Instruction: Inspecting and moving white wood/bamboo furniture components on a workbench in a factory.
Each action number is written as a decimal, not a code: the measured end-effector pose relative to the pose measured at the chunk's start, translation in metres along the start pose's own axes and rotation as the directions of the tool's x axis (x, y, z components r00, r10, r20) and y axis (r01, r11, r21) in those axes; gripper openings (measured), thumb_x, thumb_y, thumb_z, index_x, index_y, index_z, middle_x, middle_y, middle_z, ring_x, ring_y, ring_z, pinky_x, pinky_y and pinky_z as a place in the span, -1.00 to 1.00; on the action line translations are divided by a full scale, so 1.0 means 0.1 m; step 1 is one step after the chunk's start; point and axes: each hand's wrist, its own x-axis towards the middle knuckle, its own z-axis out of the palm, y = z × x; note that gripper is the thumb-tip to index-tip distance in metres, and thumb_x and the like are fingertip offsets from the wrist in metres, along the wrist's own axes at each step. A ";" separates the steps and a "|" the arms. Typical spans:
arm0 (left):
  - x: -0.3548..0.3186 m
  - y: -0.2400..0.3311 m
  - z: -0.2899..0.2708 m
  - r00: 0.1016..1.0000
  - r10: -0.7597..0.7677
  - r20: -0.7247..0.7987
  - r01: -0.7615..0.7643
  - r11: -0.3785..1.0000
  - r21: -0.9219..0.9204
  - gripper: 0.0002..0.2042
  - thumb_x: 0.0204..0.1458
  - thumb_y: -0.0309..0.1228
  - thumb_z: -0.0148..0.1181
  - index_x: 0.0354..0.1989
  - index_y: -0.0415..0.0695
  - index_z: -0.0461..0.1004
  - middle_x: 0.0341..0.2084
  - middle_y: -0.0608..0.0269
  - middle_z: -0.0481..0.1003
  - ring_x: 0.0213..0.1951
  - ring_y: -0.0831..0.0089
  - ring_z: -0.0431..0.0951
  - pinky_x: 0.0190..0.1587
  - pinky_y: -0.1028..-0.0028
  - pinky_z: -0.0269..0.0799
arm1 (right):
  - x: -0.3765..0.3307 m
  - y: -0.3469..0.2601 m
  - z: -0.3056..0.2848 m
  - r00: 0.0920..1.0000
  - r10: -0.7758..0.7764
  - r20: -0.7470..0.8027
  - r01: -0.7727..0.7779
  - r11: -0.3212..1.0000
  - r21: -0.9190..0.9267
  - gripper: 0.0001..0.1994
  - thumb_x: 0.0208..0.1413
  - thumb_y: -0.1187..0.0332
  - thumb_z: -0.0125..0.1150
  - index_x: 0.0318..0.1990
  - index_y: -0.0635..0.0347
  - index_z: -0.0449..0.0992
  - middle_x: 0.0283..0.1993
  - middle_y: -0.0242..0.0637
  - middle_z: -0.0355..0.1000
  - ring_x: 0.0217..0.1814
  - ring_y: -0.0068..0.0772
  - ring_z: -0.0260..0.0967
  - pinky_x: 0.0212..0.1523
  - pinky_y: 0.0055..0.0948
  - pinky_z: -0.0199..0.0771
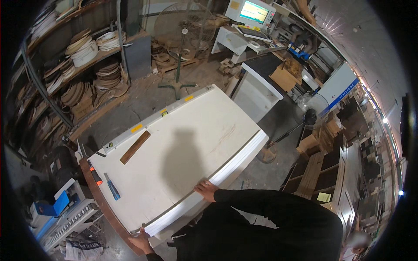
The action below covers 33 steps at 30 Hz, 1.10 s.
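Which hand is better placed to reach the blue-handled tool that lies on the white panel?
Left. The left hand grips the near corner of the white panel, on the same side as the blue-handled tool. The right hand rests further along the near edge and looks farther away.

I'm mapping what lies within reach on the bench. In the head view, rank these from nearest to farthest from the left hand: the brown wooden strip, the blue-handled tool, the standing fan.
Measured from the left hand, which grips the white panel's near corner:
1. Blue-handled tool, on the panel near its left edge.
2. Brown wooden strip, farther up the panel, beside the long level.
3. Standing fan, on the floor beyond the panel's far end.
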 end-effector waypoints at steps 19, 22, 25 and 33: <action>0.04 -0.12 0.21 0.987 0.007 -0.159 0.057 0.918 0.393 -0.33 0.25 0.11 0.24 0.09 -0.40 0.41 -0.05 -0.26 0.46 0.04 -0.24 0.51 0.08 -0.09 0.41 | -0.02 -0.03 -0.13 1.000 -0.002 0.010 0.002 1.000 0.001 -0.02 -0.01 -0.05 0.51 0.49 0.24 0.18 0.44 -0.12 0.26 0.51 -0.07 0.10 0.52 -0.02 -0.03; -0.02 -0.02 0.21 0.975 0.009 -0.222 0.101 0.873 0.476 -0.34 0.30 0.12 0.16 0.11 -0.38 0.40 -0.03 -0.23 0.46 0.05 -0.21 0.51 0.07 -0.09 0.42 | -0.01 -0.04 -0.13 1.000 -0.001 0.000 0.001 1.000 0.010 -0.04 0.01 -0.03 0.51 0.49 0.24 0.18 0.44 -0.12 0.25 0.53 -0.07 0.09 0.53 -0.01 -0.04; -0.08 0.07 0.18 0.974 0.035 -0.224 0.108 0.798 0.593 -0.34 0.32 0.14 0.09 0.13 -0.37 0.40 0.01 -0.22 0.45 0.07 -0.19 0.51 0.05 -0.08 0.42 | 0.00 -0.05 -0.13 1.000 0.001 0.009 -0.001 1.000 0.018 -0.04 0.02 -0.02 0.51 0.49 0.24 0.18 0.44 -0.12 0.25 0.53 -0.05 0.09 0.54 0.01 -0.05; -0.26 0.41 0.23 0.912 0.370 -0.176 -0.142 0.689 0.711 -0.50 0.25 -0.08 0.25 0.12 -0.31 0.45 0.02 -0.13 0.57 0.18 -0.06 0.50 0.38 -0.03 0.24 | 0.05 -0.11 -0.18 0.999 0.023 0.046 -0.021 0.999 -0.036 -0.03 -0.03 -0.02 0.55 0.47 0.24 0.21 0.44 -0.12 0.26 0.51 -0.04 0.11 0.52 0.05 -0.02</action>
